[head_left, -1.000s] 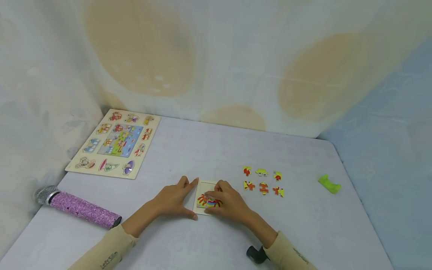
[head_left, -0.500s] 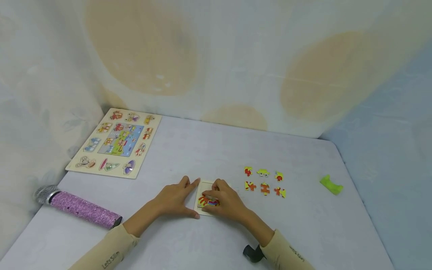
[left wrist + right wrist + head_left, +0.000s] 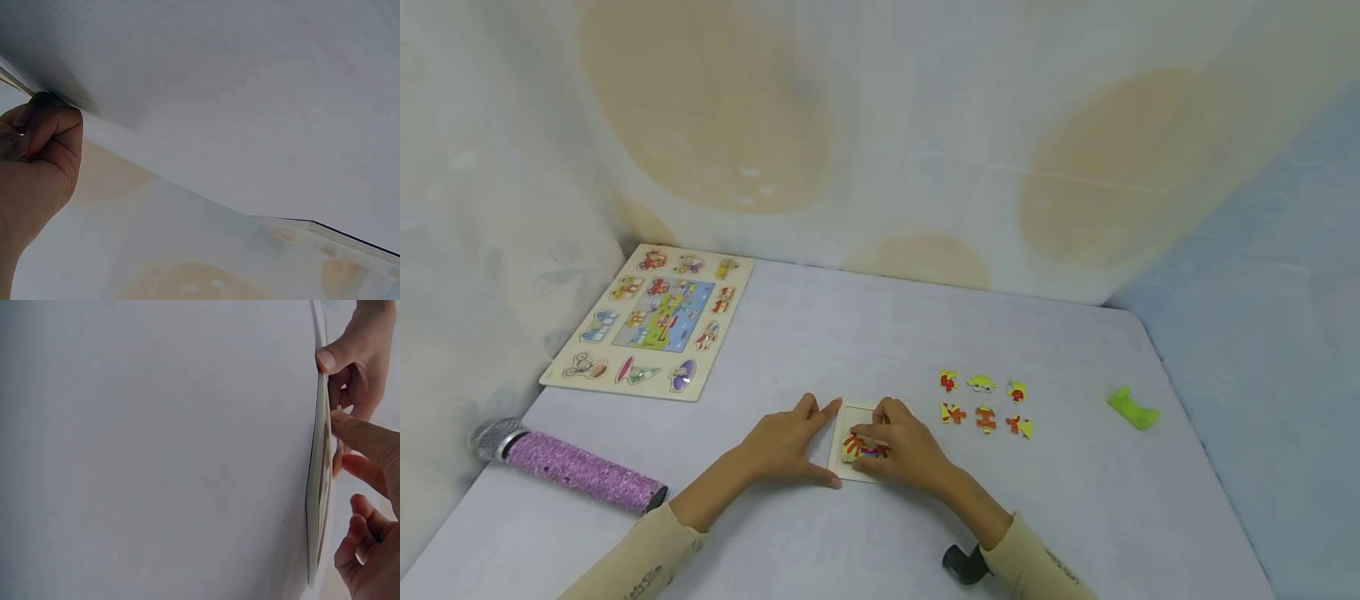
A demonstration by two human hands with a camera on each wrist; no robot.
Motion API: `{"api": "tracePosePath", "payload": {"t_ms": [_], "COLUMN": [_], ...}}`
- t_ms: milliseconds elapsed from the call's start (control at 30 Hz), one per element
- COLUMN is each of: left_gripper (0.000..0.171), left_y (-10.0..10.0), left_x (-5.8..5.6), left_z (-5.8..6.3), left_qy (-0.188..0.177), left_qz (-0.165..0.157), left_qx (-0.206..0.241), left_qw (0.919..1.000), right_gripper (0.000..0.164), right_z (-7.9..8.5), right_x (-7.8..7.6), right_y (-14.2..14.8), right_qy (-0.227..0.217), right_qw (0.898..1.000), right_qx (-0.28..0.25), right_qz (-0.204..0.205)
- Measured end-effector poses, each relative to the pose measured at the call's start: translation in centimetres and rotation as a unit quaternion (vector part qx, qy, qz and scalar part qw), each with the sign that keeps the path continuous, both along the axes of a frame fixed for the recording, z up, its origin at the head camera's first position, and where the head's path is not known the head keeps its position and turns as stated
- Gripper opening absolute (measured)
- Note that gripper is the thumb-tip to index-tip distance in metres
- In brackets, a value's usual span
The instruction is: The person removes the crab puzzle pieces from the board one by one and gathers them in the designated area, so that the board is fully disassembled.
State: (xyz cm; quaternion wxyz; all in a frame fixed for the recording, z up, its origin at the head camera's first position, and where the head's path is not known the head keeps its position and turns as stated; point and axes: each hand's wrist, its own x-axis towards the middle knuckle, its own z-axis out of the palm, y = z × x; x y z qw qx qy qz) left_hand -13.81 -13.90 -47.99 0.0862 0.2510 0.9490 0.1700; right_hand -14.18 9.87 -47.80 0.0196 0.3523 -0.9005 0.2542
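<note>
A small wooden puzzle board [image 3: 854, 415] lies on the table in the head view, with red and yellow picture parts [image 3: 852, 448] in its lower half. Along its left side my left hand [image 3: 784, 442] stretches thumb and index finger to the edge, one near each corner. My right hand [image 3: 912, 450] is over the board's right half and pinches a thin puzzle piece [image 3: 340, 448], seen edge-on in the right wrist view. That hand hides much of the board. Curled fingers of my left hand [image 3: 47, 150] show in the left wrist view.
Several loose puzzle pieces [image 3: 985, 418] lie in two rows right of the board. A light green object [image 3: 1132, 408] is farther right. At left are a glittery pink microphone [image 3: 583, 471] and a large peg puzzle [image 3: 707, 367]. A black object [image 3: 964, 565] sits by the right sleeve.
Since the first frame, my right hand has shifted slightly left over the board with the puzzle piece. My left hand stays at the board's left edge.
</note>
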Motion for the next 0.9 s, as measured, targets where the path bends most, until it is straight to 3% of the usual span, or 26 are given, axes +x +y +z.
{"api": "tracePosePath", "payload": {"t_ms": [400,900], "left_gripper": [0.113,0.114], "left_y": [0.1,0.3], "left_x": [0.1,0.1], "left_z": [0.1,0.2], "left_qy": [-0.006,-0.010], "left_qz": [0.012,0.007], "left_qx": [-0.005,-0.002], "left_qw": [0.9999,0.9999], "right_gripper": [0.046,0.044], "right_z": [0.4,0.1], "right_x": [0.4,1.0], "right_y": [4.4,10.5], "right_qy": [-0.045,-0.032], "right_qw": [0.997,0.989], "right_qx": [0.005,0.031], "right_qz": [-0.065,-0.138]}}
